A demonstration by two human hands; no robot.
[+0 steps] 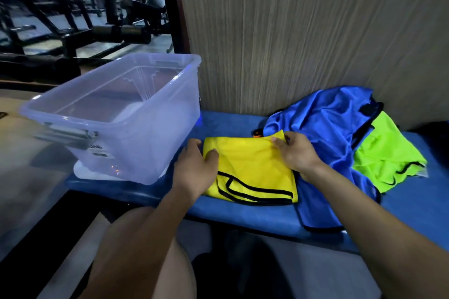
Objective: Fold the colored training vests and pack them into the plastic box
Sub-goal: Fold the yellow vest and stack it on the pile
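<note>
- Vests first: the yellow vest [252, 172] lies folded into a rough rectangle on the blue bench [243, 216] in front of me, its black trim showing along the near edge.
- It sits just right of the box [116, 116], apart from it, with one edge lying over the blue vest [323, 133].
- My judgement is that this one is folded, or nearly so, and ready to go in.
- The box stands open on the bench at my left; through its clear walls I see no coloured vest inside, so I take it that packing has not begun.
- Still to fold: the blue vest, heaped loose against the wall and spilling toward the bench's near edge, and the green vest [386, 155], crumpled beside and partly over it at the far right.
- Something small and orange [255, 133] peeks out behind the yellow vest; I cannot tell what it is.
- My left hand [194, 172] grips the yellow vest's left edge, thumb on top of the cloth and fingers curled around past the edge.
- My right hand [296, 150] pinches the far right corner, thumb pressed on top with the cloth lifted slightly there.
- Both hands are narrow, closed on cloth, not spread flat.
- Next, I'd guess, comes lifting the vest left into the box.
</note>
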